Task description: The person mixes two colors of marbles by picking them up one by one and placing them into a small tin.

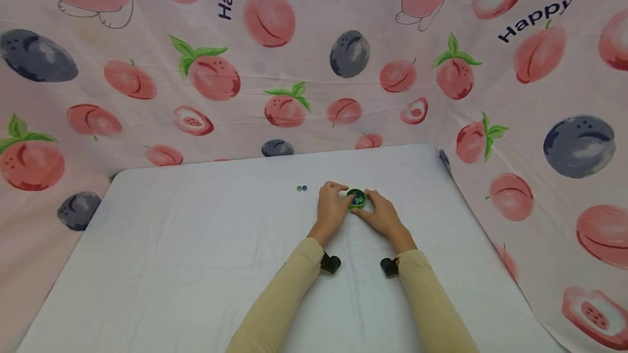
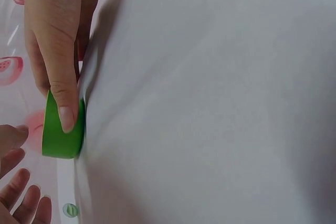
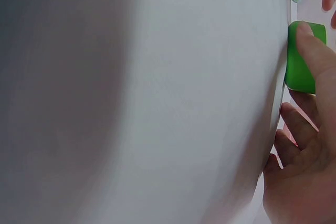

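Observation:
A small round green cup [image 1: 356, 207] stands on the white table with blue and green marbles [image 1: 358, 198] inside. My right hand [image 1: 384, 215] grips it from the right; in the right wrist view the thumb [image 3: 311, 45] presses its near wall. My left hand [image 1: 333, 206] is at the cup's left side, thumb over the rim. In the left wrist view the left fingers [image 2: 17, 188] are spread and hold nothing that shows. Left of that hand lie a green marble [image 1: 299, 188] and a blue marble [image 1: 305, 188], side by side.
A white cloth [image 1: 196, 255] covers the table, with slight creases. Fruit-printed pink fabric [image 1: 304, 64] hangs behind the far edge and along the right side [image 1: 510, 200]. Black camera mounts [image 1: 331, 263] sit at the inner sides of both wrists.

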Demonstrator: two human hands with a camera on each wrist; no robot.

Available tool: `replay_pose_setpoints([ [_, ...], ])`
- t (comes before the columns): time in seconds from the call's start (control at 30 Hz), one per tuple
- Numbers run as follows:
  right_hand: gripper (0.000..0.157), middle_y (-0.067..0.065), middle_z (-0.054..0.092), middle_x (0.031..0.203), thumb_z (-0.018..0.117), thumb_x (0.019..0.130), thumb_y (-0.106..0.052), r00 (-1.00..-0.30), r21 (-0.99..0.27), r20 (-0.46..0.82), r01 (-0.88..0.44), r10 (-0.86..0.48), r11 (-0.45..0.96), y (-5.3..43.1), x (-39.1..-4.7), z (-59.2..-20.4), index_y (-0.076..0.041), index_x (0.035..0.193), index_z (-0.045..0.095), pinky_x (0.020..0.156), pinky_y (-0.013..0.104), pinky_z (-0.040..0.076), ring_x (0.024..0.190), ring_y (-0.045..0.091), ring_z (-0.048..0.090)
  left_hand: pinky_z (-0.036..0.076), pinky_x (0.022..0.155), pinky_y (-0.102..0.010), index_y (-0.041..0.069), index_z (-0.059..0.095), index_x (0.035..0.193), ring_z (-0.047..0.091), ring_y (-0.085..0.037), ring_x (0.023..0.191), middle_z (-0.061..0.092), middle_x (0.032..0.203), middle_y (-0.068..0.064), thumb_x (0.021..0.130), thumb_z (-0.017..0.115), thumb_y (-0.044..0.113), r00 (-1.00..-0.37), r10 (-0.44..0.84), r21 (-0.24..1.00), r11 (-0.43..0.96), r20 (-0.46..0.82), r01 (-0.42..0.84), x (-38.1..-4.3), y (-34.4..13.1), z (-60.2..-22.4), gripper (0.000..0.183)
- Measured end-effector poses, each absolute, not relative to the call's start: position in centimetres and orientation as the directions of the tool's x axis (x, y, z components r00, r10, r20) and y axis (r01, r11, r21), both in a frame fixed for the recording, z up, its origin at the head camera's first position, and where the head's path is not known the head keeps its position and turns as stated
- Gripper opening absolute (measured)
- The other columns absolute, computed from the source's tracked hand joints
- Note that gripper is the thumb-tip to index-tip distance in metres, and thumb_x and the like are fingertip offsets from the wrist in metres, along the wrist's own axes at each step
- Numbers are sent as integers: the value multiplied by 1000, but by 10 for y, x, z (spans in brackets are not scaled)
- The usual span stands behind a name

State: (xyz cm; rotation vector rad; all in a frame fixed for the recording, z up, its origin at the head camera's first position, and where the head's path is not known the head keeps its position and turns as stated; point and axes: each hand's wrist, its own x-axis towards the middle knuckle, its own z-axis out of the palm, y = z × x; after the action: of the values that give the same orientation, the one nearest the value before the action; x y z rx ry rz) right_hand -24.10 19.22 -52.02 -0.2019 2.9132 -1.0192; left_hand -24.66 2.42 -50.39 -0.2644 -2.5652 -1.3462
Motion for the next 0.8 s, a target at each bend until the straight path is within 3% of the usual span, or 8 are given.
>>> replay_pose_setpoints([
  [0.8,78,26,45,161,75,99,-36,-992,-618,-18,-89,-128,781,192,-240,-520,7,155,43,126,58,28,155,44,32,52,101,-49,-6,76,116,62,-37,114,66,116,-20,96,79,10,-969,-57,796,583,241,164,-254,-1,-524,26],
])
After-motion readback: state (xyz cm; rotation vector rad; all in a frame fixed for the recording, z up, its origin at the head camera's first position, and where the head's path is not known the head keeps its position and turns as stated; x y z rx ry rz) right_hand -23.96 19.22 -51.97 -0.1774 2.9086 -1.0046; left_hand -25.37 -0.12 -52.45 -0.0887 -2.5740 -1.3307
